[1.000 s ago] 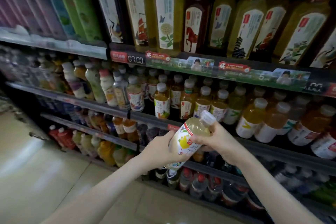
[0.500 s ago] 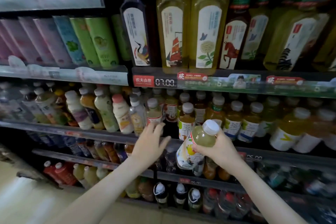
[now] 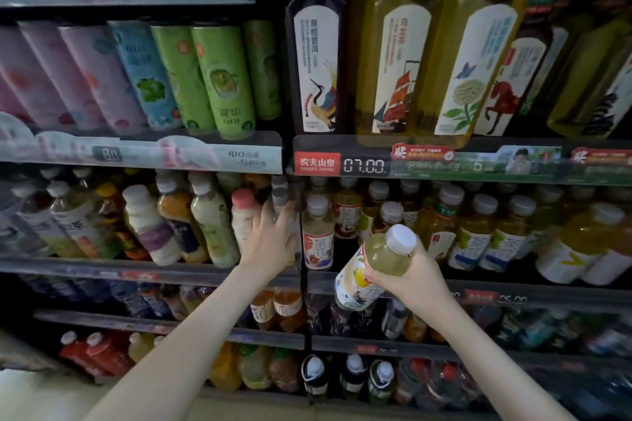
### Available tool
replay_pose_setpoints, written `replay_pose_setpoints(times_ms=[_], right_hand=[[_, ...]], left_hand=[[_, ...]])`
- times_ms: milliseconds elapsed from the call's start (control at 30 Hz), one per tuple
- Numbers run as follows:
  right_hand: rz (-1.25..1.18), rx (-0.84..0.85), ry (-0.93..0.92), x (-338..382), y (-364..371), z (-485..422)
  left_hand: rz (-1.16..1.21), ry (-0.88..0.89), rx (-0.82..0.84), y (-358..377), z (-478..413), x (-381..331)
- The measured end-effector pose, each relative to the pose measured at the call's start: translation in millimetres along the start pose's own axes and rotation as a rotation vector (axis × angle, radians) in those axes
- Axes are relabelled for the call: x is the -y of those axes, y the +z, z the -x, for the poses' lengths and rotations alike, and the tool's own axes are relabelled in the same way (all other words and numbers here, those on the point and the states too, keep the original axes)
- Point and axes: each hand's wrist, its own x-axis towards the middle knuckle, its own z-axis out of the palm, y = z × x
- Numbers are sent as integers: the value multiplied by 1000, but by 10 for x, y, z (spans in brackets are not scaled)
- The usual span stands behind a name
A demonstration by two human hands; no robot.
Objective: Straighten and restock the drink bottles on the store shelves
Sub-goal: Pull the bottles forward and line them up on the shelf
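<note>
Filling the view, store shelves (image 3: 102, 268) hold RIO cans (image 3: 222, 79) and tall tea bottles (image 3: 396, 61) above a red 农夫山泉 tag (image 3: 317, 163) beside 07.00. Right grip (image 3: 413, 280) curls round a tilted white-capped bottle (image 3: 386, 255) before the middle shelf; left grip (image 3: 270, 243), fingers spread, touches a grey-capped bottle (image 3: 281, 196) there.
</note>
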Motion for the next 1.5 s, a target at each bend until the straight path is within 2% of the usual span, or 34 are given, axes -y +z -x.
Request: replay_pose_setpoints(times_ms=[67, 167, 300, 333, 433, 533, 700, 833, 967, 1233, 1500], right_hand=[[9, -12, -4, 1, 3, 5], [21, -42, -7, 7, -16, 20], [18, -92, -3, 6, -108, 39], [18, -101, 0, 10, -142, 48], [22, -124, 11, 19, -242, 85], [17, -128, 14, -9, -313, 126], [3, -121, 17, -44, -377, 146], [10, -103, 14, -60, -361, 130], [19, -96, 5, -66, -302, 68], [23, -52, -16, -82, -154, -40], [2, -85, 1, -112, -239, -95]], left_hand=[[0, -27, -32, 39, 13, -61], [-27, -4, -200, 154, 168, -226], [-52, 322, -249, 287, 234, -492], [-41, 324, -243, 303, 183, -534], [26, 155, -188, 278, -17, -607], [24, 77, -17, 266, -188, -622], [-60, 140, -72, 137, -137, -663], [-33, 275, -196, 204, 253, -646], [-37, 350, -245, 367, 588, -512], [-7, 274, -111, 330, 560, -422], [0, 170, -34, 175, 46, -619]])
